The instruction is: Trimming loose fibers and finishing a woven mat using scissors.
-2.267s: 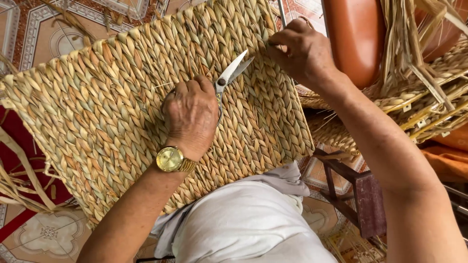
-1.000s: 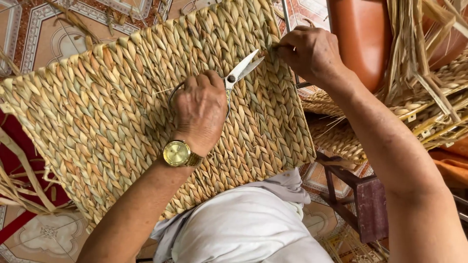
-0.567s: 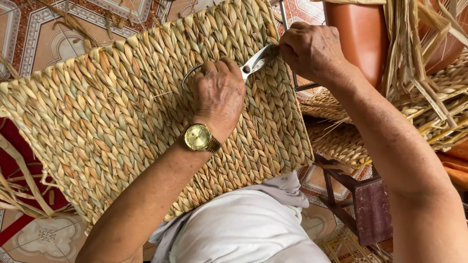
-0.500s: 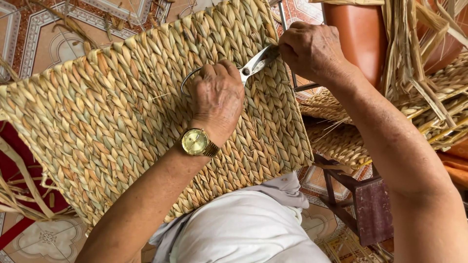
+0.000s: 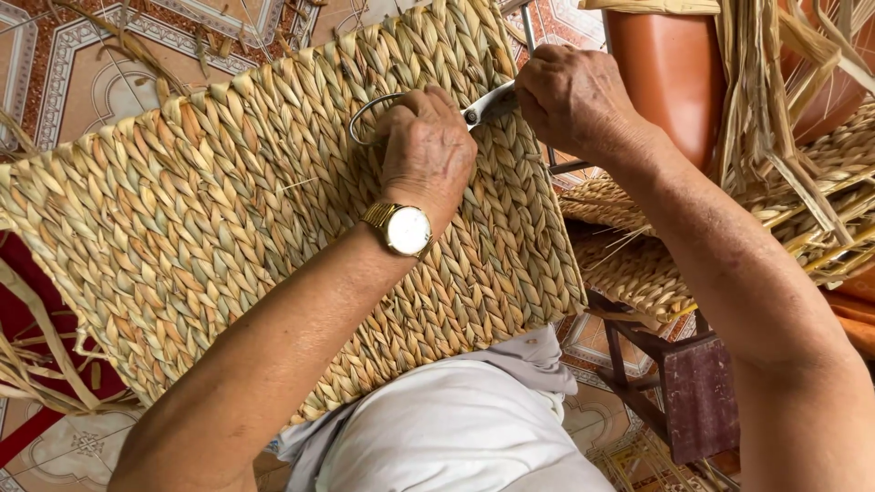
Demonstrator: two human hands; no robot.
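Scissors (image 5: 474, 111) | left hand (image 5: 427, 150) closed on metal handle loop | right hand (image 5: 572, 98) pinching woven straw mat (image 5: 273, 219) edge beside the blades

We see our left hand (image 5: 427, 150) has carried the scissors (image 5: 474, 109) up the woven mat (image 5: 228, 237) to its far edge beside our right hand (image 5: 572, 96).
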